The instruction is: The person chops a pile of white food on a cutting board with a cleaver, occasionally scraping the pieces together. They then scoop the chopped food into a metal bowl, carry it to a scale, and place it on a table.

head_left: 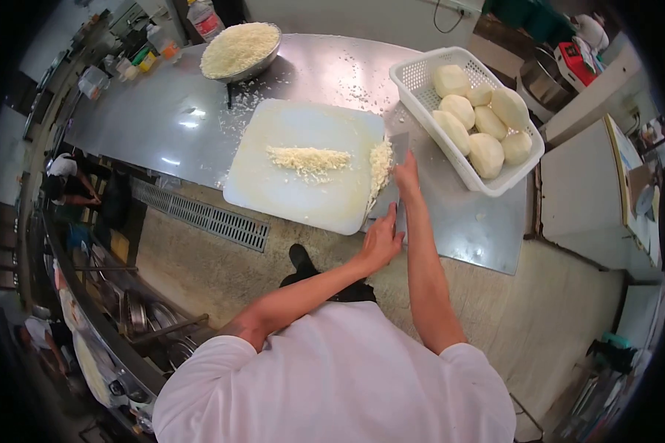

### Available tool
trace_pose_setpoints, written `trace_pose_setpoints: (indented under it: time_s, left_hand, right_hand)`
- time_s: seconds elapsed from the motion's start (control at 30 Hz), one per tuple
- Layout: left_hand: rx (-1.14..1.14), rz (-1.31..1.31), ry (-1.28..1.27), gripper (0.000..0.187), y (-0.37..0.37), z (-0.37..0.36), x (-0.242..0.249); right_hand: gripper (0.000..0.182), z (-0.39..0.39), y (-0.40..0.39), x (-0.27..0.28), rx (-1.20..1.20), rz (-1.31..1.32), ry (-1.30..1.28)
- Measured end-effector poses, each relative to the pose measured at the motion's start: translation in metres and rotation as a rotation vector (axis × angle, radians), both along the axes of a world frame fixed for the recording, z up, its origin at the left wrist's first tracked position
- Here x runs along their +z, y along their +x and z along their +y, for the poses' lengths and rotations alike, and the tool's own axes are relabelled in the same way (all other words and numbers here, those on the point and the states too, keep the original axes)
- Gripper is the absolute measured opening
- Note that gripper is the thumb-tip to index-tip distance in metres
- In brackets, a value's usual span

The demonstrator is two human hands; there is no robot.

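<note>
While our right hand (406, 176) grips the cleaver (399, 148), handle hidden | left hand (380, 240) flat, holding nothing, at cutting board's (288, 188) near-right edge | shreds (380, 164) beside blade.

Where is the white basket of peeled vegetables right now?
In the head view, the white basket sits on the steel counter at the right, just beyond the cutting board and the cleaver.
</note>
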State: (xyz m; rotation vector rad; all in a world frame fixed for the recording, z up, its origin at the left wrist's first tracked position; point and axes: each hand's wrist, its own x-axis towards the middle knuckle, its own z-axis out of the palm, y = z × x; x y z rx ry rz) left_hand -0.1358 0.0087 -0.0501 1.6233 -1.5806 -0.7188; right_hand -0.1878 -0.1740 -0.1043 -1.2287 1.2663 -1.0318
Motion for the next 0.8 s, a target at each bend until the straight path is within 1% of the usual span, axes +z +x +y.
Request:
trace_pose_setpoints:
  time_s: [0.03, 0.07, 0.1, 0.13, 0.17, 0.2, 0.23, 0.27, 0.3, 0.33, 0.37, 0.4, 0.43, 0.47, 0.5, 0.53, 0.57, 0.6, 0.67, 0.73, 0.8]
  left_hand:
    - [-0.028, 0.070, 0.109, 0.071, 0.005, 0.004, 0.019]
    - [-0.054, 0.142, 0.225, 0.073, 0.012, 0.011, 0.031]
    - [-0.041, 0.143, 0.234, 0.073, 0.019, 0.018, 0.029]
    - [-0.003, 0.116, 0.113, 0.071, 0.027, 0.024, 0.026]
    - [0.027, 0.089, -0.013, 0.069, 0.035, 0.027, 0.025]
    - [0.022, 0.088, -0.014, 0.069, 0.049, 0.028, 0.028]
    - [0.026, 0.154, 0.065, 0.068, 0.065, 0.029, 0.031]
    - [0.031, 0.219, 0.143, 0.068, 0.078, 0.029, 0.035]
    - [0.031, 0.217, 0.140, 0.068, 0.084, 0.030, 0.047]
    - [0.032, 0.403, 0.253, 0.067, 0.090, 0.031, 0.066]
    - [0.039, 0.591, 0.363, 0.066, 0.095, 0.033, 0.075]
    - [0.056, 0.597, 0.358, 0.066, 0.097, 0.033, 0.075]
    - [-0.009, 0.649, 0.380, 0.063, 0.097, 0.034, 0.073]
    - [-0.078, 0.700, 0.395, 0.060, 0.098, 0.033, 0.071]
    - [-0.067, 0.709, 0.383, 0.060, 0.103, 0.032, 0.068]
    - [-0.072, 0.718, 0.427, 0.057, 0.111, 0.032, 0.063]
    - [-0.077, 0.726, 0.472, 0.055, 0.120, 0.033, 0.059]
    - [-0.066, 0.737, 0.458, 0.055, 0.134, 0.035, 0.057]
    - [0.029, 0.743, 0.470, 0.053, 0.171, 0.038, 0.054]
    - [0.056, 0.732, 0.425, 0.052, 0.199, 0.029, 0.050]
    - [0.078, 0.719, 0.380, 0.052, 0.209, 0.021, 0.054]
  right_hand:
    - [0.058, 0.006, 0.006, 0.010, -0.050, -0.011, -0.042]
    - [0.058, 0.013, 0.007, 0.019, -0.035, -0.012, -0.039]
    - [0.058, 0.031, 0.012, 0.058, 0.001, 0.025, -0.046]
    - [0.058, 0.043, 0.018, 0.082, 0.032, 0.060, -0.056]
    - [0.058, 0.043, 0.029, 0.078, 0.031, 0.058, -0.056]
    - [0.058, 0.040, 0.039, 0.070, 0.090, 0.005, -0.007]
    - [0.059, 0.039, 0.043, 0.068, 0.147, -0.048, 0.043]
    - [0.059, 0.039, 0.038, 0.067, 0.143, -0.049, 0.042]
    - [0.056, 0.041, 0.030, 0.073, 0.141, -0.200, 0.052]
    - [0.053, 0.042, 0.024, 0.078, 0.145, -0.350, 0.063]
    - [0.053, 0.043, 0.017, 0.083, 0.160, -0.349, 0.062]
    - [0.051, 0.044, 0.008, 0.087, 0.079, -0.313, 0.055]
    - [0.051, 0.047, -0.001, 0.086, -0.003, -0.274, 0.048]
    - [0.051, 0.051, -0.007, 0.085, 0.014, -0.269, 0.046]
    - [0.051, 0.054, -0.014, 0.083, -0.031, -0.253, 0.046]
    - [0.051, 0.057, -0.021, 0.081, -0.075, -0.235, 0.043]
    - [0.051, 0.061, -0.029, 0.079, -0.059, -0.228, 0.034]
    - [0.051, 0.067, -0.036, 0.076, -0.083, -0.232, 0.047]
    - [0.050, 0.074, -0.051, 0.068, -0.096, -0.236, 0.059]
    - [0.048, 0.082, -0.064, 0.062, -0.131, -0.307, 0.076]
    - [0.047, 0.086, -0.066, 0.061, -0.142, -0.285, 0.072]
